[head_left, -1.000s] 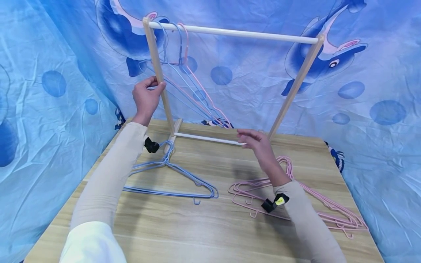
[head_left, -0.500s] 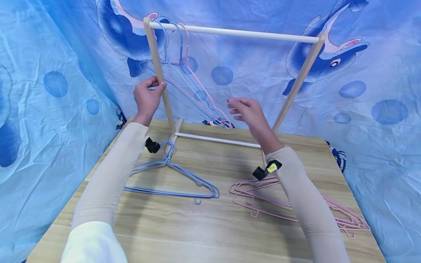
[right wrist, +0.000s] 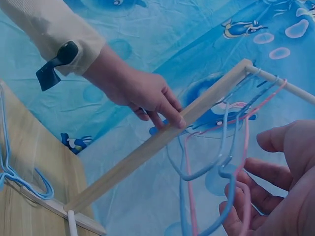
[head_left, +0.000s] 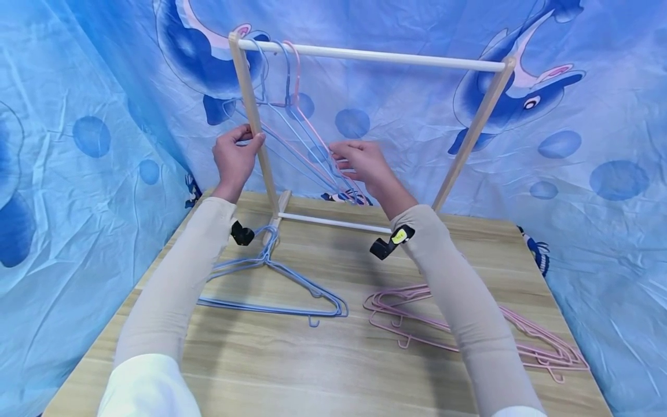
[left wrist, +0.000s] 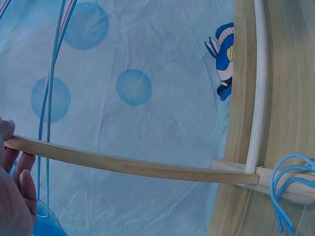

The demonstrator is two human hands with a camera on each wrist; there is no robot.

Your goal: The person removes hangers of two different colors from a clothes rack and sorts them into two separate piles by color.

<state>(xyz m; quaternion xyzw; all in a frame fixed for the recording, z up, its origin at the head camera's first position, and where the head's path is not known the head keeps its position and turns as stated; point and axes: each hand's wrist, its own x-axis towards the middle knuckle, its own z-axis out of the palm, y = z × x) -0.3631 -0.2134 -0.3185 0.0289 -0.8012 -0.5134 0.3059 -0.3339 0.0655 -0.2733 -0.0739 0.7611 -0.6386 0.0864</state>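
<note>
My left hand (head_left: 237, 156) grips the left wooden post (head_left: 266, 174) of a small clothes rack, thumb on one side and fingers on the other. From the rack's white top rod (head_left: 375, 56), close to that post, hang a pink clothes hanger (right wrist: 246, 137) and two blue clothes hangers (head_left: 287, 75). My right hand (head_left: 362, 165) is at the sloping right side of the pink hanger. In the right wrist view its thumb stands apart and its fingers are loosely bent, fingertips right at the pink wire without closing round it.
Blue hangers (head_left: 260, 307) lie stacked on the wooden table at left, their hooks by the rack's foot. Several pink hangers (head_left: 432, 343) lie at right, partly under my right forearm. A white lower rod (head_left: 333, 222) joins the posts. Blue printed cloth (head_left: 573, 231) surrounds the table.
My right hand has risen from near the lower rod and moved left to the hanging pink hanger. My left hand has kept its grip on the post.
</note>
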